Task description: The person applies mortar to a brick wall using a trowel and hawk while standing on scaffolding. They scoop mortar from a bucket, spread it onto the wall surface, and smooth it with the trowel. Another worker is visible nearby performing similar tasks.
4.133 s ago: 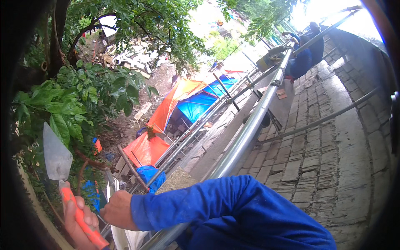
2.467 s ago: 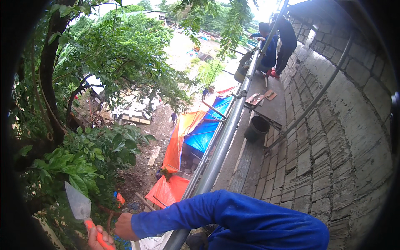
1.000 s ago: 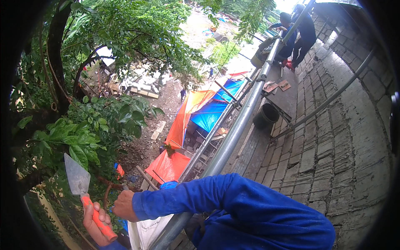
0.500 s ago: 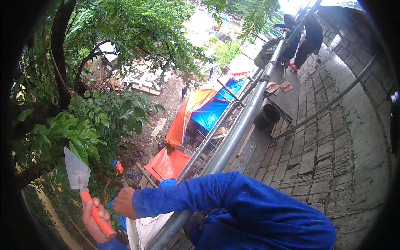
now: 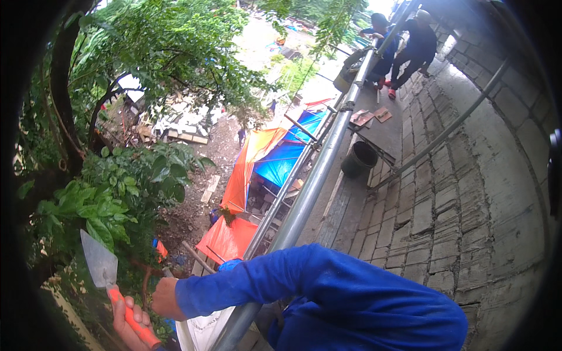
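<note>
Outdoor building site: scaffold pipe (image 5: 310,193) along a brick wall (image 5: 468,193), tarpaulins (image 5: 275,158) on the ground below

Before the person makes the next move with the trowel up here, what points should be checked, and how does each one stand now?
1. Grip on the trowel: the left hand fingers wrap its orange handle. Ok.
2. Blade clear of the leaves: it stands upright just in front of them. Cannot tell.
3. Right hand steady: it reaches past the metal rail; what it holds is hidden. Cannot tell.
4. Ground below: orange and blue tarps lie beneath, and nobody shows there. Ok.
5. Platform ahead: a black bucket stands on the walkway. Not ok.
6. Co-workers: two crouch far along the rail. Ok.
</note>
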### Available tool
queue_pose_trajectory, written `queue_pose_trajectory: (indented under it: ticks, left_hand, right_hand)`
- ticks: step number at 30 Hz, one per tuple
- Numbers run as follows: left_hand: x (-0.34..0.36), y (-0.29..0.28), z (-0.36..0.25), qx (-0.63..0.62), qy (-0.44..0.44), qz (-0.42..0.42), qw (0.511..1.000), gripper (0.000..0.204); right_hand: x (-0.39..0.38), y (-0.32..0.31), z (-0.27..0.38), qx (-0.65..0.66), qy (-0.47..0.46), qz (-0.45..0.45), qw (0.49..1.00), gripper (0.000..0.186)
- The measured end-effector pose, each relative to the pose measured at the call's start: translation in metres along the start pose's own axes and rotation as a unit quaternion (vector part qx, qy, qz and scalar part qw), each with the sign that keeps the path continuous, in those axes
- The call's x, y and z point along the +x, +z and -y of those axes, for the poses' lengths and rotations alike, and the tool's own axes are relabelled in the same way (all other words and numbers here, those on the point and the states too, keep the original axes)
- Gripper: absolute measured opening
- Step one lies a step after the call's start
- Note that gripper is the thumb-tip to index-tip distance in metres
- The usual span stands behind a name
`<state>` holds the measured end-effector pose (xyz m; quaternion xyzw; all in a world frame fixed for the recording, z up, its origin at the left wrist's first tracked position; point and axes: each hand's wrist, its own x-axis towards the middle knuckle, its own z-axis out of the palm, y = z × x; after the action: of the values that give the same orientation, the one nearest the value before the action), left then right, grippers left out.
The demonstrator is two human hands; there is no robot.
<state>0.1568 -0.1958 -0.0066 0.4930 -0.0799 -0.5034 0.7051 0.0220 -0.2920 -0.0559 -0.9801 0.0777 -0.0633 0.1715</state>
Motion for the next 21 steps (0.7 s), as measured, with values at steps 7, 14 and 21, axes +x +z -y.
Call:
queue_pose_trajectory:
  ticks: [7, 14, 21]
  left_hand:
    - [-0.01, 0.012, -0.009, -0.014, -0.032, 0.039, 0.999, 0.017]
    - [-0.009, 0.018, -0.006, 0.007, -0.023, 0.021, 1.0, 0.037]
    - [0.009, -0.003, -0.001, -0.009, -0.017, 0.036, 0.999, 0.042]
  right_hand:
    - [0.001, 0.006, -0.001, 0.007, 0.002, -0.018, 1.0, 0.01]
    - [-0.004, 0.001, -0.003, -0.004, 0.009, -0.023, 1.0, 0.009]
    - [-0.001, 0.007, -0.007, 0.034, 0.003, -0.054, 0.998, 0.007]
